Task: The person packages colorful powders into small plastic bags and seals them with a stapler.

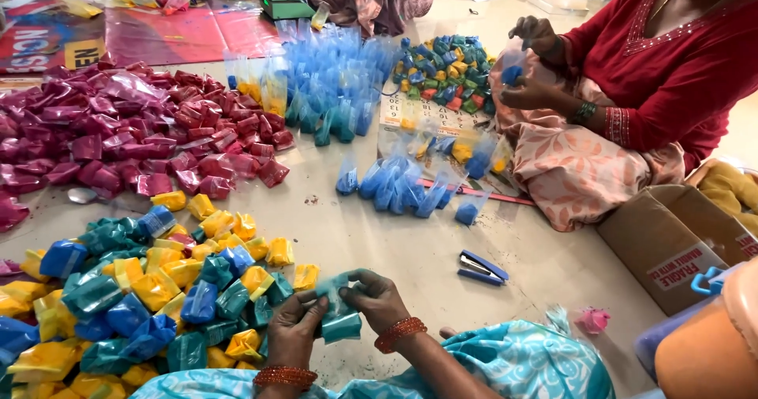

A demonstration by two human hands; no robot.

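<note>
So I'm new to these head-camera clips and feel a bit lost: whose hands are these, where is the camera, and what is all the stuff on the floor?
There is one picture, from a camera worn on a person's head, looking down. The two hands at the bottom are that person's own: the left hand and right hand together grip a small teal packet. On the floor lie a mixed pile of yellow, blue and teal packets, a heap of magenta packets, blue-filled clear bags and a blue stapler. Opposite, a co-worker in a red top holds a small bag. A cardboard box sits to the right.
</note>
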